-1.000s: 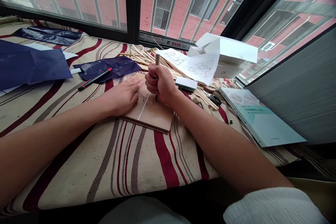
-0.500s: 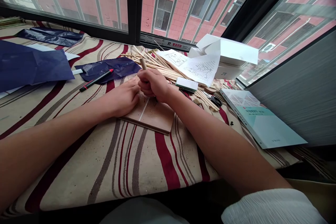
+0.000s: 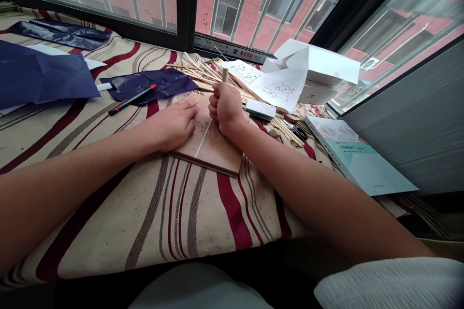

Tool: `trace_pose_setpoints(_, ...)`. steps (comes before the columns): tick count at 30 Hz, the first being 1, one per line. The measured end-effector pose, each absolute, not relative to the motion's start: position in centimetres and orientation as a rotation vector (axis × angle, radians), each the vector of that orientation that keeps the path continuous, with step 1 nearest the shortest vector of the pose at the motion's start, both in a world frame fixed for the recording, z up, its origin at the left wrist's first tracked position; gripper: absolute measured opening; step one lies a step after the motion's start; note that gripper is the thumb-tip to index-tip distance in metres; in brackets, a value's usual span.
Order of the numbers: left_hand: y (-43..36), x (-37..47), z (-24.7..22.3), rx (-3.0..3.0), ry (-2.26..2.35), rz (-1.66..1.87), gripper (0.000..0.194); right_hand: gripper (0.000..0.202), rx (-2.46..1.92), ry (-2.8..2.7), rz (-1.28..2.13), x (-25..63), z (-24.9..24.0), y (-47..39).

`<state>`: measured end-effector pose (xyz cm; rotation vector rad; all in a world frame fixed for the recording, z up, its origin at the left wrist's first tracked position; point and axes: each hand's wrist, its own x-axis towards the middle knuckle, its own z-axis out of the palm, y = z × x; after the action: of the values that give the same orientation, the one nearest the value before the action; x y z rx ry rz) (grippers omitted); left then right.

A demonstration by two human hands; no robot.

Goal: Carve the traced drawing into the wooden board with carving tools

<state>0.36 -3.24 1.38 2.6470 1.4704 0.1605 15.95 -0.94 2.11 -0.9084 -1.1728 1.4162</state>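
Note:
A flat wooden board [image 3: 222,160] lies on the striped cloth, with dark line drawing and a pale stripe across its face. My left hand [image 3: 177,124] rests flat on the board's left part, fingers stretched out and holding nothing. Over the right part, my right hand [image 3: 229,108] is closed in a fist around a stick-like tool with a round, light wooden handle [image 3: 225,75]. The handle's end pokes up above the fist. My hand hides the tool's lower end, so its kind and whether it touches the board cannot be made out.
Behind the board lie thin wooden strips [image 3: 203,77], printed drawings [image 3: 281,89] and a white box [image 3: 322,70]. An eraser-like block [image 3: 260,110], scissors [image 3: 300,132] and a book [image 3: 362,154] are to the right. Leftward are a marker [image 3: 132,100] and dark blue sheets [image 3: 47,77].
My right hand has moved right with the tool, away from my left hand, baring more of the drawing. The left fingers now lie flatter on the board. The view has shifted slightly.

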Motion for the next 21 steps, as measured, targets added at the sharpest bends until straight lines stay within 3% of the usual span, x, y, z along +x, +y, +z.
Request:
trace_pose_setpoints(10, -3.5, 0.3, 1.8, 2.675, 1.34, 0.337, 0.055, 0.038, -0.574, -1.504, 1.858, 16.5, 3.1, -1.4)
trace_pose_setpoints(21, -3.4, 0.6, 1.6, 2.638, 1.508, 0.129, 0.068, 0.037, -0.959, -0.953, 1.27, 15.1, 2.8, -1.8)
